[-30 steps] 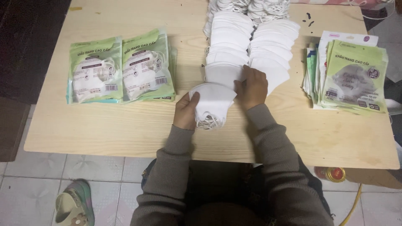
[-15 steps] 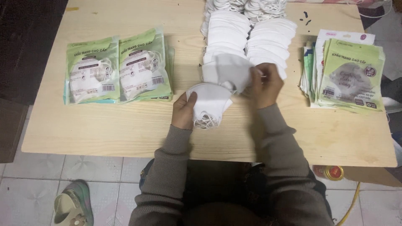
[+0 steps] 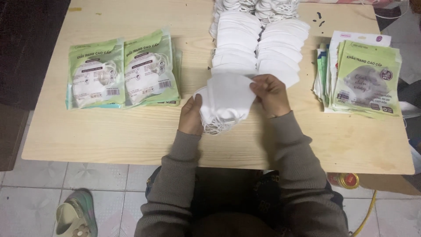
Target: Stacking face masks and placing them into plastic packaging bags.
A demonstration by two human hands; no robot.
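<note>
Now hands stack another mask (white).

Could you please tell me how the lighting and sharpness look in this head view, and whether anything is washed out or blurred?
Head view: dim, even light with soft shadows; the white masks in rows look slightly washed out, their edges merging; the stack between left hand and right hand is fairly sharp; the filled pouches show mild sheen; corners darken.

A small packing workplace, perhaps home-based: a plain wooden table on a tiled floor, loose white face masks stacked upper centre, filled mask packets at left, empty green pouches at right.
</note>
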